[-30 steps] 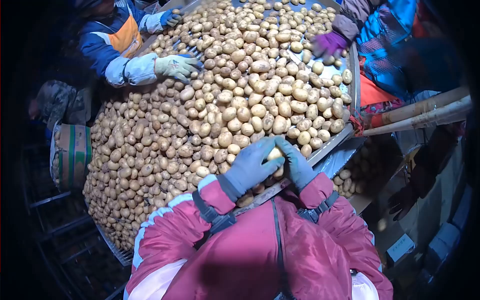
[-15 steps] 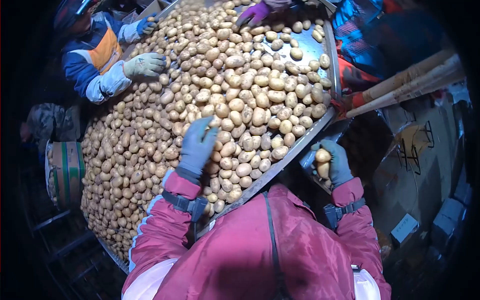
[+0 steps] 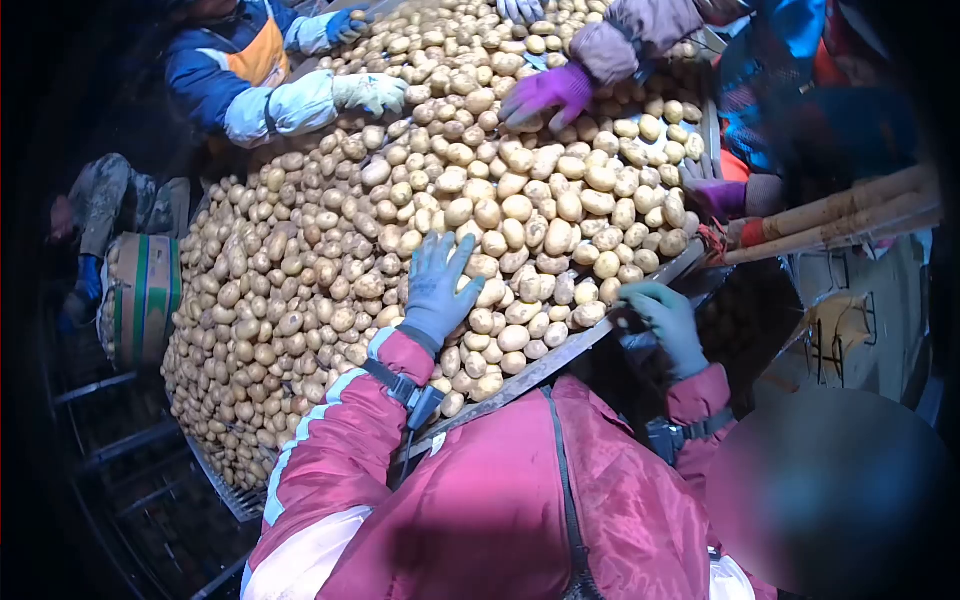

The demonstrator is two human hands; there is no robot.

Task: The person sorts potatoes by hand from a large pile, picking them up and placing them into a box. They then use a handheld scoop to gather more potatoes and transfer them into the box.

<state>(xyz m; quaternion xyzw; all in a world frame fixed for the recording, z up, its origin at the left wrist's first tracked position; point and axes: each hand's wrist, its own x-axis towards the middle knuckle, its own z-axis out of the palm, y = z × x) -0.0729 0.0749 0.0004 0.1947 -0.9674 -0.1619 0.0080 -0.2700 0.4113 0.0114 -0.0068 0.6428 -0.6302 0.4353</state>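
Note:
A large heap of potatoes [image 3: 300, 270] covers the metal-edged sorting table in front of me. My left hand [image 3: 440, 285], in a grey-blue glove, lies over the near part of the heap with its fingers spread, touching potatoes and gripping none. By the table's near right edge is my right hand [image 3: 665, 325], in a greenish-grey glove. Its fingers are bent and apart, with a dark gap between them and no potato visible there. Below this hand, a dark container is partly hidden in shadow.
The table's metal rim [image 3: 560, 355] runs diagonally before me. Across the heap are a co-worker's purple glove [image 3: 550, 95] and another's pale glove [image 3: 370, 93]. Wooden poles [image 3: 830, 215] jut in at the right. A striped sack [image 3: 147, 300] stands at the left.
The potatoes seen in my right hand are gone from it, and that hand has moved up to the table rim. My left hand's fingers are spread wider. A co-worker's purple glove reaches further in.

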